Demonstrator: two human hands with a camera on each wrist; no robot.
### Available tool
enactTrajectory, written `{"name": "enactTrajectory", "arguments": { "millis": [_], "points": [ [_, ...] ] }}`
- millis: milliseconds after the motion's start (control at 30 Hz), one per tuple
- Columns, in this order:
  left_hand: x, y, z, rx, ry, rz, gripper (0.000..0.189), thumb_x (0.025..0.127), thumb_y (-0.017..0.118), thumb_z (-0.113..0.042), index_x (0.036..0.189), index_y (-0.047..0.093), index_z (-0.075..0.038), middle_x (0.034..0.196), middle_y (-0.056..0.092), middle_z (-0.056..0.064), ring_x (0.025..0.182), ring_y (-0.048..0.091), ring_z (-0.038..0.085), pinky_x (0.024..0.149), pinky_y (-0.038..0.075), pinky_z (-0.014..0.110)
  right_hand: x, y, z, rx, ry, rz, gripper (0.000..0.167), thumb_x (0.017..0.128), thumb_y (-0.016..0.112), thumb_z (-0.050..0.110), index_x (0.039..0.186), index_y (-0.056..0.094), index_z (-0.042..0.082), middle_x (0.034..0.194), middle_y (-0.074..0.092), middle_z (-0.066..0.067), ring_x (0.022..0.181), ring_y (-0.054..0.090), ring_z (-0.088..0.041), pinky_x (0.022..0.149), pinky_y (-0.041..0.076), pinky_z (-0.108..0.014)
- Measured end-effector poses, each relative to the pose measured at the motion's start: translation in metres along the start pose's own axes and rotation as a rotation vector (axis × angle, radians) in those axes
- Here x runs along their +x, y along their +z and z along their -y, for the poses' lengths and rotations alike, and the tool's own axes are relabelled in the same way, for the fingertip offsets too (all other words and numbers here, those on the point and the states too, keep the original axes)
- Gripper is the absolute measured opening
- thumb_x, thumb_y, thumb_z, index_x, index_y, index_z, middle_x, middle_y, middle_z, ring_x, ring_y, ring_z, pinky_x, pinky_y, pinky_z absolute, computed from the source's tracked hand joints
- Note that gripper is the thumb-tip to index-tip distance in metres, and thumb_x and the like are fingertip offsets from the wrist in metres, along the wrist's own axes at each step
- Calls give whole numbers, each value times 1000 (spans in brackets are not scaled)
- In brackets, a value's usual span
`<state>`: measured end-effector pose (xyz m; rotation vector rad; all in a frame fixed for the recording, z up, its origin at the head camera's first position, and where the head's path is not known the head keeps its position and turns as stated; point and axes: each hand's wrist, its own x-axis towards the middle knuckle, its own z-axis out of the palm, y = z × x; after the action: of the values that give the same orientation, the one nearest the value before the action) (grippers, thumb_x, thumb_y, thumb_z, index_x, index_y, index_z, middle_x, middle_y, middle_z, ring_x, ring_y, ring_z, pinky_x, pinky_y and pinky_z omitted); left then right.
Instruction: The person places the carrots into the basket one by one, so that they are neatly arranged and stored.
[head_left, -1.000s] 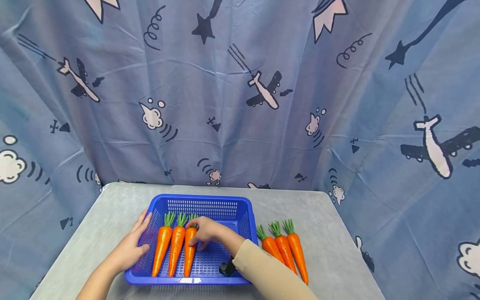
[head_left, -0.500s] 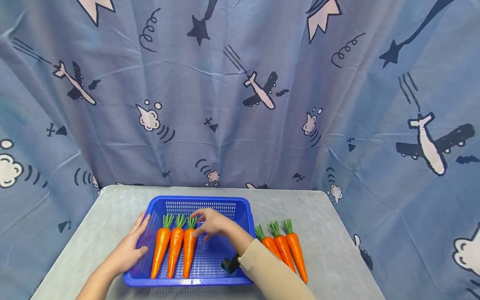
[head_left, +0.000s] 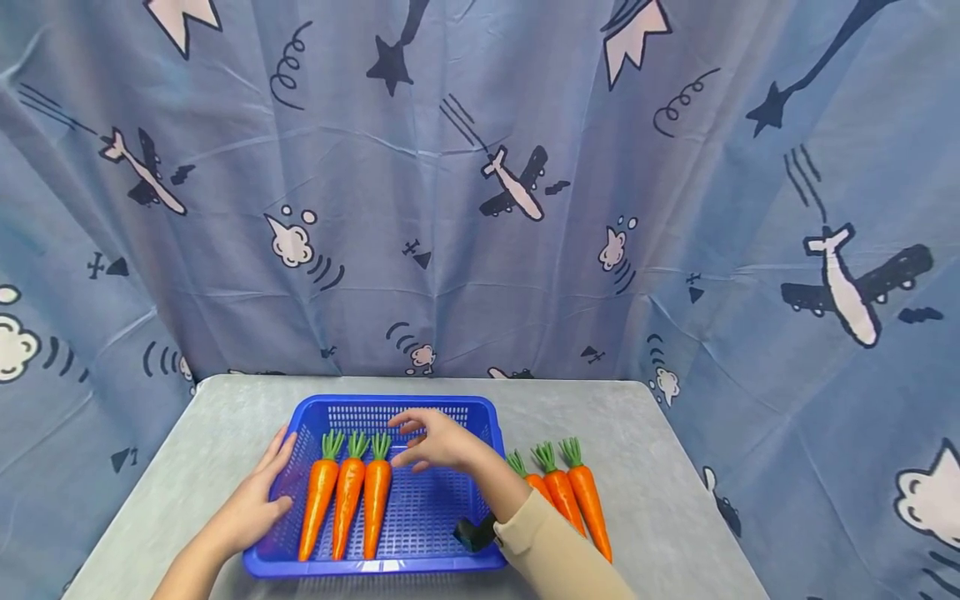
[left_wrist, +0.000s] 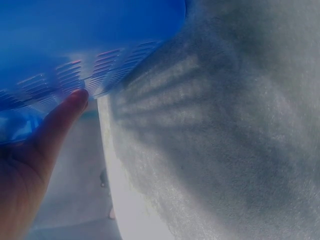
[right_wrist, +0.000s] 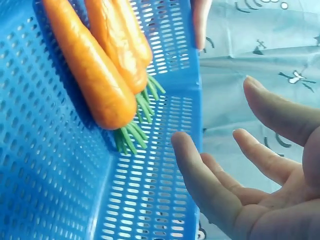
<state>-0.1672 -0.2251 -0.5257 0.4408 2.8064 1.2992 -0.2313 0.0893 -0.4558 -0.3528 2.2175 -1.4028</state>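
Lifted clear of the third carrot (head_left: 376,505), the right hand (head_left: 438,442) has risen from where it lay on that carrot's top a second ago and now hangs over the bare right half of the blue basket (head_left: 480,417), its fingers (right_wrist: 210,185) spread, relaxed and holding nothing; the right wrist view shows the palm turned toward the mesh with the leafy carrot tops just beside it. Three carrots lie side by side in the left half of the basket, green tops toward the far edge of the counter (head_left: 645,500) and tips toward the near edge, packed close so the rest of the floor stays free. Along the basket's left wall rests the left hand (head_left: 258,504), fingers straight along the rim and the thumb (left_wrist: 67,107) pressed against the perforated plastic, which looks like bracing so the light basket does not slide. Just outside the right wall, three more carrots (head_left: 561,498) lie on the counter in the same order, tops away, partly hidden by the beige sleeve (head_left: 555,558). Each carrot looks smooth, glossy and uniformly orange with a stiff green tuft, more like moulded plastic than real produce. Basket and carrots sit near the middle of the counter's near edge, before a blue curtain (head_left: 480,183) printed with aeroplanes.
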Motion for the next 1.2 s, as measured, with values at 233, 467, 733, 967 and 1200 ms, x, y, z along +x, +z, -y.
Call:
{"name": "enactTrajectory", "arguments": {
  "millis": [233, 467, 733, 967, 1200],
  "points": [
    [-1, 0, 0, 10, -11, 6, 91, 78, 65, 4, 159, 23, 0, 169, 6, 22, 145, 19, 60, 107, 24, 75, -18, -12, 2, 35, -29, -45, 49, 82, 82, 10, 127, 66, 20, 136, 61, -12, 120, 62, -36, 82, 61, -48],
    [1, 0, -1, 0, -41, 23, 91, 79, 62, 5, 160, 20, -1, 169, 3, 22, 146, 15, 60, 109, 21, 76, -31, -29, -3, 26, -96, -92, 52, 83, 82, 15, 132, 65, 20, 138, 60, -13, 122, 61, -37, 85, 60, -48],
    [0, 0, -2, -6, -35, 24, 91, 79, 63, 6, 159, 21, 0, 169, 4, 22, 146, 15, 60, 109, 20, 76, -48, -44, -12, -37, -182, -181, 56, 85, 81, 25, 136, 61, 16, 137, 62, -11, 124, 61, -35, 100, 52, -52],
    [1, 0, -2, -7, -46, 26, 91, 80, 62, 6, 160, 20, -1, 169, 2, 20, 147, 14, 59, 110, 20, 76, -62, -59, -20, 36, -169, -248, 57, 85, 80, 27, 138, 59, 18, 138, 60, -13, 124, 60, -35, 97, 54, -53],
    [2, 1, 0, 0, -40, 24, 91, 80, 63, 5, 160, 21, -1, 169, 3, 21, 147, 15, 59, 110, 21, 75, -77, -71, -27, 99, -145, -314, 57, 86, 80, 22, 139, 59, 17, 140, 59, -12, 126, 58, -35, 99, 53, -53]
  ]
}}
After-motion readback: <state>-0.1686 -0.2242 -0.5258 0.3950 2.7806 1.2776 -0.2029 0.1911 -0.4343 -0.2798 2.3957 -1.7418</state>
